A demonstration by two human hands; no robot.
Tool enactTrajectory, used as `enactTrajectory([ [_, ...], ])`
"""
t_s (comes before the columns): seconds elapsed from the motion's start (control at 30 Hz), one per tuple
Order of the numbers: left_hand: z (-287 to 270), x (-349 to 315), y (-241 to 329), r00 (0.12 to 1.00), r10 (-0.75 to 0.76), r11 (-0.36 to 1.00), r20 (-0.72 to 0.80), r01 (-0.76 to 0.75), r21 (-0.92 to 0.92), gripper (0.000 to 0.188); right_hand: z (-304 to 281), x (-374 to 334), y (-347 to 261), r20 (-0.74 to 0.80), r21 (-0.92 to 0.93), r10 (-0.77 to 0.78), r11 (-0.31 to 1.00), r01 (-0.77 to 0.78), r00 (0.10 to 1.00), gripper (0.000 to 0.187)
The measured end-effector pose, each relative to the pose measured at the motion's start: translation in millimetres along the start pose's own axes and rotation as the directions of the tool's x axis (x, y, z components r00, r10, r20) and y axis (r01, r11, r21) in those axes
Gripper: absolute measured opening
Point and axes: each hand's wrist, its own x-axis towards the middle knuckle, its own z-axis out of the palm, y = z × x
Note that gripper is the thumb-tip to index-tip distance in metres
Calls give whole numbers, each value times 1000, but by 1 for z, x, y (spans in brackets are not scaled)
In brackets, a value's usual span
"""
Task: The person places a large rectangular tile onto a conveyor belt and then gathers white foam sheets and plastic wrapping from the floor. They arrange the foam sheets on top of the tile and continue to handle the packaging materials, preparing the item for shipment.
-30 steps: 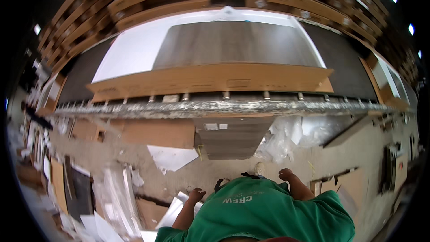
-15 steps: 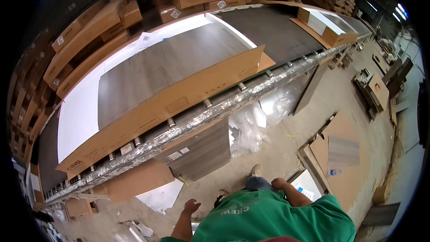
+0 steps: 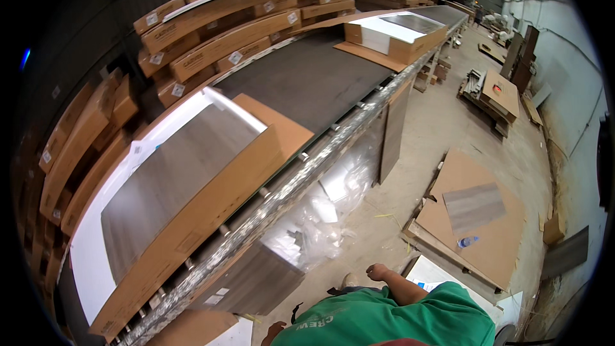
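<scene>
My right hand (image 3: 377, 272) hangs beside my body with its fingers loosely curled, closed on nothing I can see. It is nearest to a white flat panel (image 3: 442, 274) on the floor side. My left hand (image 3: 274, 329) is low at the picture's bottom, its fingers mostly hidden. Neither hand touches the long open cardboard box (image 3: 211, 218) on the conveyor. White foam (image 3: 86, 275) lines that box, and a grey wood-grain board (image 3: 179, 179) lies inside it.
Farther along the dark conveyor belt (image 3: 301, 77) stands another open box (image 3: 410, 45). Stacked cartons (image 3: 224, 25) line its far side. Plastic wrap (image 3: 323, 218) and a leaning board (image 3: 392, 131) are below. Right of me, a cardboard-topped stack (image 3: 487, 237) carries a grey board (image 3: 474, 207) and a bottle (image 3: 467, 241).
My view has turned to the right, so the box on the conveyor shifts left. My left hand has dropped toward the lower edge; my right hand stays by my side.
</scene>
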Motion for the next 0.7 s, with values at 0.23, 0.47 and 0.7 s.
enactTrajectory([
  [0.23,-62,62,151,982,182,974,-40,-175,144,55,-58,-3,113,-58,4,115,993,-115,992,31],
  [0.47,-92,143,283,963,258,941,81,-269,204,51,-95,-51,223,163,-372,325,895,-247,932,23],
  [0.7,-142,189,350,967,173,958,189,-210,197,34,-124,-2,226,434,-322,386,910,-260,814,32],
])
